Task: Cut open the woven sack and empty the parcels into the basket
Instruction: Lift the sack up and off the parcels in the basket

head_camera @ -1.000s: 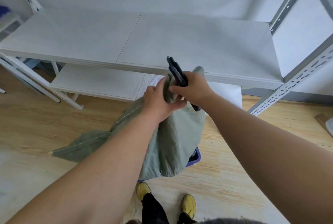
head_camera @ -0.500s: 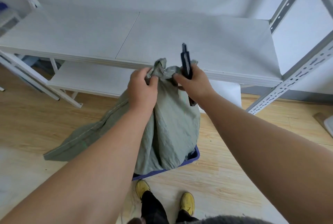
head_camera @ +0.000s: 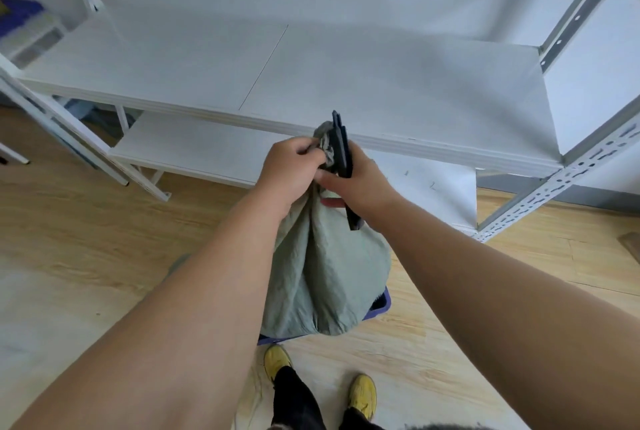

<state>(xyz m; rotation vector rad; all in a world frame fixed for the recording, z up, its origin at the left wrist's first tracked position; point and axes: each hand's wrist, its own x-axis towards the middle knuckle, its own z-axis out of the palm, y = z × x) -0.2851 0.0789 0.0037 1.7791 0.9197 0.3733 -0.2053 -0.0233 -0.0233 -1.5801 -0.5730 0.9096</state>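
**Sack lifted clear, hanging over the basket**

Both hands have drawn together at the bunched top of the woven sack [head_camera: 325, 277]. The left hand [head_camera: 289, 171] has its fingers [head_camera: 304, 149] wrapped tight round the gathered cloth; the right hand [head_camera: 360, 184] grips the same bunch with a dark cutter [head_camera: 341, 152] pinned against it, blade end pointing up past the fingers. A second ago a long tail of sack trailed across the floor to the left; now it has been hauled up, and the whole sack hangs straight below the fingers. Its open bottom sits in the blue basket [head_camera: 381, 305], just in front of the yellow shoes [head_camera: 277, 360]. No parcels show; probably they are dropping out, and a shake should finish it.
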